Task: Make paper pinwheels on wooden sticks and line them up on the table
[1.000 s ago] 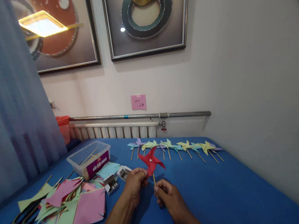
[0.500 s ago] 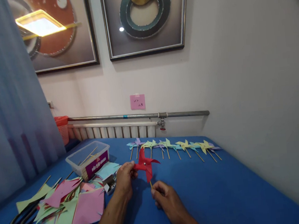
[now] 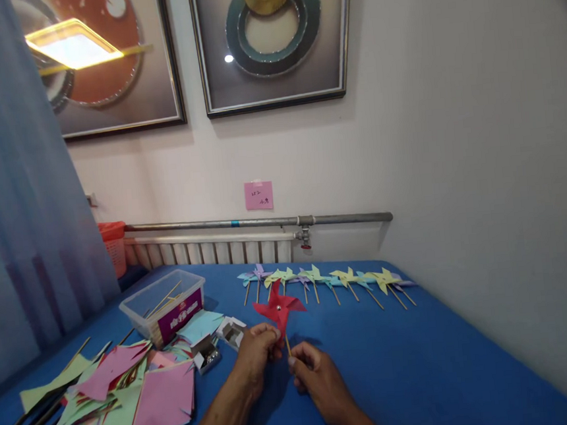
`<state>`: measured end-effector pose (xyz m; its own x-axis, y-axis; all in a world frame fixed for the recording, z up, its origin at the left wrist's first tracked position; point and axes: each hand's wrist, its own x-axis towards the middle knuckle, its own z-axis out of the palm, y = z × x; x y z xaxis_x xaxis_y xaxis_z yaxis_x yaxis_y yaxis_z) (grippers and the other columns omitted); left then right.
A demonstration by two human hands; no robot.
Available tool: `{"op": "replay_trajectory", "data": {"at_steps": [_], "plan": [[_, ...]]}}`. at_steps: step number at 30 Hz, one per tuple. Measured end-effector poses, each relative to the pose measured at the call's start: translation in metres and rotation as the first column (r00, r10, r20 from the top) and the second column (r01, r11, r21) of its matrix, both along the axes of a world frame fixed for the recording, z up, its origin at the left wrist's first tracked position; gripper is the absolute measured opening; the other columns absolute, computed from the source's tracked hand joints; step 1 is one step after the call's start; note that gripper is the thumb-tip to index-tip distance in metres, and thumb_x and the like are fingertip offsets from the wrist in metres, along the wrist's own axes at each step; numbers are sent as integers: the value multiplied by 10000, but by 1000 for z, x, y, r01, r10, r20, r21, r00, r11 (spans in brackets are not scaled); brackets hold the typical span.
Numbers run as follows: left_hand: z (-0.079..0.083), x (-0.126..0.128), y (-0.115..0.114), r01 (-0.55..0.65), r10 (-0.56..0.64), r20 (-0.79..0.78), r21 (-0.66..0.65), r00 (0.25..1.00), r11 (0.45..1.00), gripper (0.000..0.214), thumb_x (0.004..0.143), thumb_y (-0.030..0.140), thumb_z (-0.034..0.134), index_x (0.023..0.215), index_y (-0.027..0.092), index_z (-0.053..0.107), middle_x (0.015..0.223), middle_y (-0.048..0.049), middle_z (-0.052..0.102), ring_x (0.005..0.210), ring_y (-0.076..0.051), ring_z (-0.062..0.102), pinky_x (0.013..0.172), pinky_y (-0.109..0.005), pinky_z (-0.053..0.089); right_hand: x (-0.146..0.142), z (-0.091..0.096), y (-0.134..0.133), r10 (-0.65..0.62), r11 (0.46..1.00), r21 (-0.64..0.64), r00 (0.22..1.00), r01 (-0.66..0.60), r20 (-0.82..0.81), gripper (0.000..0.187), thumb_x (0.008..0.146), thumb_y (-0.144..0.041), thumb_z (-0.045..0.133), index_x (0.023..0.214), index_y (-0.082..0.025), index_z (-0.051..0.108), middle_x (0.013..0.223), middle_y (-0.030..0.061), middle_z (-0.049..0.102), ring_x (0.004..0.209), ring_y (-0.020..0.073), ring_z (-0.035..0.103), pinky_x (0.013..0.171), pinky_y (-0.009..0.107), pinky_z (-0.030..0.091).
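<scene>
A red paper pinwheel (image 3: 282,303) stands upright over the blue tabletop, its four blades spread around a small pale pin. My right hand (image 3: 320,374) pinches the thin wooden stick (image 3: 288,345) below the blades. At the lower blade, my left hand (image 3: 259,353) has its thumb and fingers closed on the red paper. Just left of that hand sit two small open boxes: a white box (image 3: 233,334) and a box with shiny small pieces (image 3: 207,357). Behind the red one, several pastel pinwheels, such as a yellow pinwheel (image 3: 383,280), lie in a row.
Left of my hands lies a pile of cut paper with a pink sheet (image 3: 161,398) on top. Black-handled scissors (image 3: 38,419) lie beside it. A clear plastic box (image 3: 138,316) holds wooden sticks. The wall (image 3: 501,206) borders the table's right side, and a pipe (image 3: 205,225) runs behind.
My left hand has moved from the pinwheel's left blade down and right to its lower blade. The blades have turned slightly. My right hand stays on the stick.
</scene>
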<state>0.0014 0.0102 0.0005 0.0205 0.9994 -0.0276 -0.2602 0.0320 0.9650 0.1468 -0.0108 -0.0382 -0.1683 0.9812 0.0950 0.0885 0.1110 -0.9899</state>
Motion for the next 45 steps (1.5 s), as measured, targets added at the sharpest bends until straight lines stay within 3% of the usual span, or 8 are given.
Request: {"op": "replay_trajectory", "data": {"at_steps": [8,14,25,36,41,45], "plan": [[-4,3,0,56,-56,0,31,998,998,311,633,442,776,601,163,641,607,-35,633,495,-118,499,540,-261,347,0,-1,5,-19,999,-33,997,16,-76,163,731,-363,649,791,-221,598,620,-53,542,554,122,516,564,254,392],[-17,7,9,35,-28,-156,48,987,998,320,490,363,873,540,170,623,449,27,513,439,-87,388,491,-236,247,1,-1,6,-70,997,-38,994,67,-83,97,718,-292,633,766,-219,591,593,-50,573,542,126,546,556,249,405],[-25,7,9,-8,31,-245,92,969,996,276,570,378,779,520,185,588,467,45,463,465,-89,346,493,-232,242,-1,-4,2,-74,997,-26,996,73,-54,54,739,-243,606,777,-221,575,566,-63,549,520,118,512,533,243,368],[-24,8,8,-128,153,-247,113,957,985,371,576,466,784,500,202,535,463,48,441,463,-97,356,489,-235,258,-7,5,-12,-208,978,64,966,200,157,91,782,-166,615,750,-232,562,610,-52,575,593,129,531,575,233,361],[-18,12,2,-88,106,-264,79,959,993,436,563,562,778,518,205,531,460,55,432,452,-94,338,471,-237,255,-5,4,-11,-242,970,44,946,238,215,84,815,-180,599,750,-227,572,597,-50,593,580,128,540,563,230,351],[-16,19,-2,-36,53,-323,58,945,998,481,559,653,710,545,209,527,474,62,421,466,-97,342,480,-240,269,2,-3,-4,-304,952,110,912,284,274,112,867,-247,613,758,-223,608,623,-39,632,597,134,568,583,230,374]]}}
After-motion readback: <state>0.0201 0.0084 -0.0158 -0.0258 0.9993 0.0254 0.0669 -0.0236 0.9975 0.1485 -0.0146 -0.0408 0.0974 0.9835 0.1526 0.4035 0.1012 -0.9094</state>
